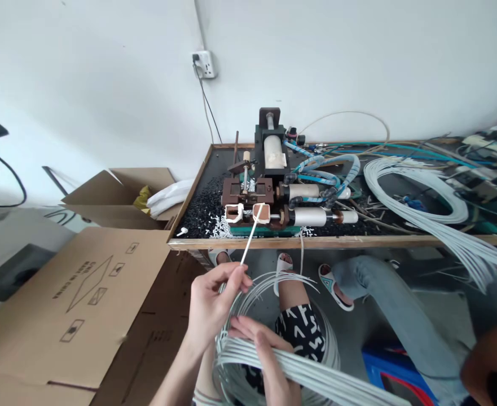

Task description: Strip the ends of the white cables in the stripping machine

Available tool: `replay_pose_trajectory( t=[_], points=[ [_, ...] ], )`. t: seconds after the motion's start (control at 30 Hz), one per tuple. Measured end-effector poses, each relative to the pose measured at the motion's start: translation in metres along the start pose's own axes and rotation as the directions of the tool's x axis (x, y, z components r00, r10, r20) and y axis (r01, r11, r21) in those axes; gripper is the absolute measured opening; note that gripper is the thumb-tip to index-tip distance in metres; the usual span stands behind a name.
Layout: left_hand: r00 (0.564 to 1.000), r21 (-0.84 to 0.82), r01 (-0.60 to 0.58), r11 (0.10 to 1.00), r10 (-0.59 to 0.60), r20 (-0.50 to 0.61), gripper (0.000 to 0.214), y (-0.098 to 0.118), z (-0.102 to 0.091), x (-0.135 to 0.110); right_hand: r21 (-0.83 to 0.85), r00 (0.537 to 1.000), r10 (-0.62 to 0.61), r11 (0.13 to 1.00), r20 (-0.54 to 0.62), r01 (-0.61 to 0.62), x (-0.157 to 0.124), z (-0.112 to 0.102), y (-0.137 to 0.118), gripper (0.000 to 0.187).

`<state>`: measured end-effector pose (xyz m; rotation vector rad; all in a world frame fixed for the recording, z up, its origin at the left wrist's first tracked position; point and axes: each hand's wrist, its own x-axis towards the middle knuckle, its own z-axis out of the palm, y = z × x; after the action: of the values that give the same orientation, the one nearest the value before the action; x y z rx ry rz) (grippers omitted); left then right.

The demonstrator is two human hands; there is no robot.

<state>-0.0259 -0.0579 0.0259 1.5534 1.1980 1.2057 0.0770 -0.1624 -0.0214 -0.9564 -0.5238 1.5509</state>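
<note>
Below the wood-edged table (316, 242), a coiled bundle of pale grey cables (299, 366) runs out of view. The right hand (260, 355) closes over it; the left hand (214, 304) pinches one white cable (248, 248), its tip at a brown clamp (260, 214), contact unclear.

Cable coil (299, 366): pale grey-white; single strand (251, 237) the same white. Shorts (301, 332): black with white zigzag marks. Jeans (400, 304): faded light blue. Bench hoses (328, 163): blue and teal. Bench granules (201, 208): black, flecked white. Carton (28, 338): tan, with black printed marks.
</note>
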Motion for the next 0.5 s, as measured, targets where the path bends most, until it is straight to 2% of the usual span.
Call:
replay_pose_trajectory(
  t=[0.1,0.2,0.3,0.5],
  points=[
    [0.995,0.016,0.039,0.999,-0.037,-0.095,0.018,-0.017,0.004,0.01,0.029,1.0,0.001,1.0,0.002,-0.002,0.004,-0.004,0.006,0.045],
    [0.985,0.054,0.056,0.997,-0.047,-0.164,0.022,-0.026,0.01,0.016,0.03,0.999,0.009,1.0,-0.044,-0.008,0.003,-0.005,0.01,0.048],
    [0.979,0.072,0.043,0.996,-0.028,-0.203,0.025,-0.028,0.016,0.021,0.015,0.994,0.026,1.0,-0.106,-0.025,0.006,-0.007,0.013,0.056],
    [0.973,0.126,0.029,0.992,0.002,-0.232,0.027,-0.027,0.025,0.029,-0.005,0.993,0.025,1.0,-0.113,-0.026,0.012,-0.008,0.01,0.054]
  ],
)
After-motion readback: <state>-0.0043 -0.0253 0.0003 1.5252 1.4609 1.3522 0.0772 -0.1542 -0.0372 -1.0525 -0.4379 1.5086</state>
